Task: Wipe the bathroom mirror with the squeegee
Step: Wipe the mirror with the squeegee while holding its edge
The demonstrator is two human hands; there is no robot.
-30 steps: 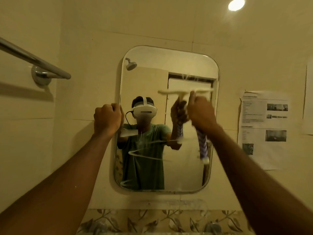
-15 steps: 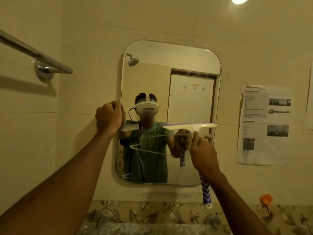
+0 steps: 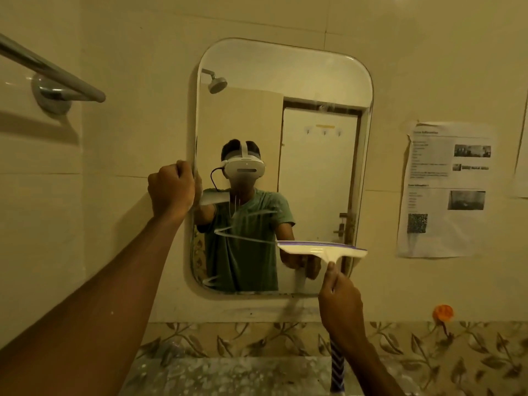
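A rounded rectangular mirror [image 3: 320, 81] hangs on the tiled wall, with white foam streaks across its lower left. My right hand [image 3: 341, 302] grips the squeegee [image 3: 323, 250] by its neck. Its pale blade lies flat against the mirror's lower right part, and its blue-and-white striped handle [image 3: 337, 367] hangs down below my wrist. My left hand [image 3: 171, 190] is closed on the mirror's left edge at mid height.
A chrome towel bar [image 3: 54, 71] juts from the wall at upper left. A printed paper sheet [image 3: 445, 190] is stuck to the right of the mirror. An orange hook [image 3: 443, 312] sits lower right. A leaf-patterned tile band [image 3: 257, 338] and a speckled counter [image 3: 228, 375] lie below.
My right hand has drawn the squeegee straight down the right side of the mirror, from near the top to the lower part. My left hand has stayed on the mirror's edge.
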